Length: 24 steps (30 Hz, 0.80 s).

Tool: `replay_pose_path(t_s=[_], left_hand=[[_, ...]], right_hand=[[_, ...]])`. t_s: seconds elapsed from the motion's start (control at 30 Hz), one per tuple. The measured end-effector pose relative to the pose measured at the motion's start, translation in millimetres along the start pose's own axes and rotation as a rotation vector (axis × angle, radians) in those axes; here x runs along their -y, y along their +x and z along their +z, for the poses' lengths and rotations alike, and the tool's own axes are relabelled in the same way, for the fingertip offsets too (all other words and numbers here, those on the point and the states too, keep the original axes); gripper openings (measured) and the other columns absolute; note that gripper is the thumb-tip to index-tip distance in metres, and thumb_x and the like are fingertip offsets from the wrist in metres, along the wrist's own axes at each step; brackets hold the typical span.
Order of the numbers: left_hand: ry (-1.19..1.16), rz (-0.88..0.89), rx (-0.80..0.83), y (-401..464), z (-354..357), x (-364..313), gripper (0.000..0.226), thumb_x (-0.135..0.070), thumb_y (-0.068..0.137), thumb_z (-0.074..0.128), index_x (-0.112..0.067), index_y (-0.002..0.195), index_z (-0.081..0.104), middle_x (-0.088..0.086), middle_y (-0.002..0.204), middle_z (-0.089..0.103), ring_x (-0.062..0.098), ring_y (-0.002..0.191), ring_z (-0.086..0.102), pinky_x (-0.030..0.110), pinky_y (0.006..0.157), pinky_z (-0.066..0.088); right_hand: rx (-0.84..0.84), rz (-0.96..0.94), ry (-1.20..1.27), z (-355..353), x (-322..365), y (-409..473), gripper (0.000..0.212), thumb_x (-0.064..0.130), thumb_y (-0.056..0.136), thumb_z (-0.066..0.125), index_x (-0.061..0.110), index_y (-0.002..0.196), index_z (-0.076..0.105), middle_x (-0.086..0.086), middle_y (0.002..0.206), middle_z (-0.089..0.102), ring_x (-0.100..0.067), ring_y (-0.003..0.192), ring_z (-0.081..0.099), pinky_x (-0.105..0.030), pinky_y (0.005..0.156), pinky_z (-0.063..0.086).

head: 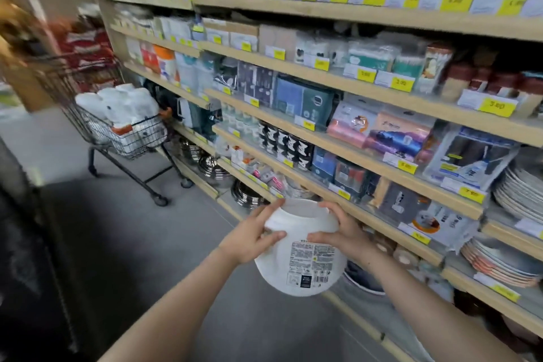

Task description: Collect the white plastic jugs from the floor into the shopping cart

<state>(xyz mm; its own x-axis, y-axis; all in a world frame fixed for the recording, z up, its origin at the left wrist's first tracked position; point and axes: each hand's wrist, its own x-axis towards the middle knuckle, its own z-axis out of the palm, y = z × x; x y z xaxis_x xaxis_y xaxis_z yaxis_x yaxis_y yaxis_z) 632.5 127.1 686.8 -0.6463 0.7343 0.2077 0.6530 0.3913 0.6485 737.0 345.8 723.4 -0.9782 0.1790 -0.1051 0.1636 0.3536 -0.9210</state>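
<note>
I hold a white plastic jug point(302, 261) in front of me at waist height, its printed label facing me. My left hand point(252, 232) grips its left side with the thumb across the front. My right hand point(338, 229) grips its right side, fingers curled over the top edge. The shopping cart point(97, 126) stands ahead at the left, beside the shelving. Several white jugs point(123, 106) with orange caps are piled in its basket.
Wooden shelves point(352, 79) packed with goods and yellow price tags run along the right. Steel pots and stacked plates point(517, 194) fill the low shelves. Grey floor point(141, 238) lies between me and the cart. A dark object borders the left edge.
</note>
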Motion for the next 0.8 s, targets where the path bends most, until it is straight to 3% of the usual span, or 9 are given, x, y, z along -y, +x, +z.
replay_pose_path(t_s=[0.1,0.2,0.3,0.47,0.6,0.8], left_hand=[[0.042,-0.035,-0.022,-9,-55,46,0.069,-0.07,0.083,0.037,-0.049,0.144,0.012,0.004,0.145,0.036,0.018,0.108,0.056,0.03,0.099,0.04],[0.073,-0.084,-0.071,-12,-102,89,0.074,-0.07,0.083,0.037,-0.04,0.148,0.017,0.006,0.144,0.037,0.017,0.111,0.053,0.031,0.1,0.039],[0.078,-0.127,-0.126,-13,-139,126,0.075,-0.071,0.082,0.036,-0.039,0.147,0.019,0.003,0.134,0.043,0.017,0.106,0.053,0.033,0.098,0.04],[0.084,-0.193,-0.174,0,-177,199,0.078,-0.077,0.08,0.035,-0.04,0.147,0.018,0.002,0.132,0.044,0.018,0.107,0.053,0.032,0.098,0.04],[0.089,-0.28,-0.201,32,-211,262,0.076,-0.074,0.08,0.036,-0.042,0.146,0.017,0.001,0.134,0.043,0.011,0.11,0.049,0.026,0.097,0.036],[0.118,-0.375,-0.295,96,-285,341,0.072,-0.075,0.08,0.037,-0.051,0.143,0.014,-0.005,0.135,0.04,0.011,0.11,0.051,0.023,0.094,0.036]], right_hand=[[0.045,-0.017,0.014,51,33,45,0.089,0.056,0.035,0.074,0.039,0.119,0.046,0.016,0.108,0.05,-0.003,0.09,0.053,-0.022,0.065,0.045],[0.108,-0.029,0.049,93,62,91,0.079,0.051,0.039,0.078,0.043,0.111,0.046,0.01,0.109,0.055,-0.011,0.094,0.059,-0.031,0.074,0.052],[0.177,-0.037,0.043,129,83,138,0.083,0.05,0.04,0.078,0.04,0.115,0.045,0.007,0.113,0.054,-0.014,0.095,0.059,-0.03,0.071,0.051],[0.268,-0.086,0.011,177,104,226,0.089,0.051,0.036,0.077,0.034,0.118,0.046,0.007,0.109,0.055,-0.009,0.091,0.058,-0.021,0.066,0.048],[0.334,-0.095,0.013,208,115,315,0.089,0.05,0.035,0.079,0.033,0.116,0.048,0.005,0.11,0.057,-0.013,0.092,0.06,-0.028,0.072,0.052],[0.455,-0.172,-0.022,244,161,464,0.08,0.052,0.035,0.079,0.041,0.107,0.047,0.006,0.113,0.055,-0.012,0.096,0.059,-0.027,0.075,0.051]])
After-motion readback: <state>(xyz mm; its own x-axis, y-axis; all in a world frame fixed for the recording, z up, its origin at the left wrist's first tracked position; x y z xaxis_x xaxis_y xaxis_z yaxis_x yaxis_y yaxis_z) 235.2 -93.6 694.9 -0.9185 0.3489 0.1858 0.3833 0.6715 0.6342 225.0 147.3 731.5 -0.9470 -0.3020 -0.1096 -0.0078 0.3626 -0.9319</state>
